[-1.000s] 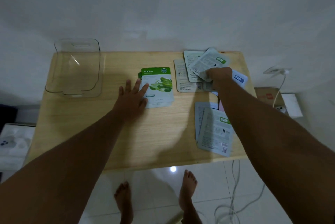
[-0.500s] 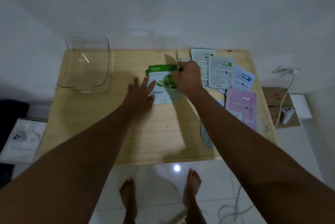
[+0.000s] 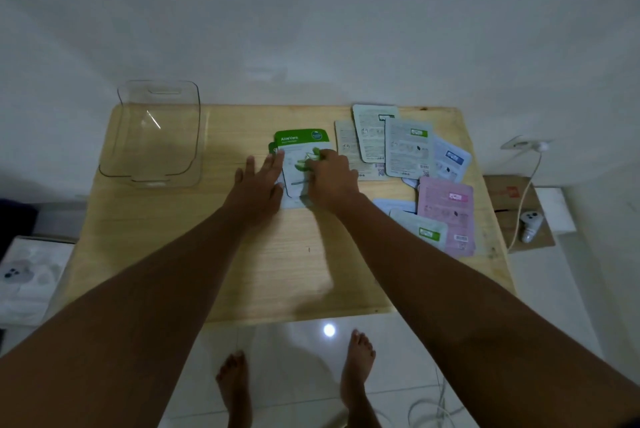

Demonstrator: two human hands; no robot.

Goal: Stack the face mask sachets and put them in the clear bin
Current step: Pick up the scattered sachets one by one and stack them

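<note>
A stack of green Aloe Vera face mask sachets (image 3: 301, 138) lies at the middle of the wooden table (image 3: 277, 271). My left hand (image 3: 258, 185) rests flat against the stack's left edge, fingers apart. My right hand (image 3: 332, 178) lies over the stack's right half, its fingers closed on the top sachet. The empty clear bin (image 3: 194, 136) stands at the back left corner. Several loose sachets lie face down at the right: a grey one with a green label (image 3: 407, 150), a blue one (image 3: 450, 160) and a pink one (image 3: 445, 212).
The table stands against a white wall. To its right, a cardboard box (image 3: 498, 195) on the floor carries a white device (image 3: 528, 223) on a cable. A white box (image 3: 27, 275) sits on the floor at the left. My bare feet stand below the front edge.
My right hand picked a sachet from the right-hand pile, carried it left and brought it down onto the green stack. My left hand stayed at the stack's left edge.
</note>
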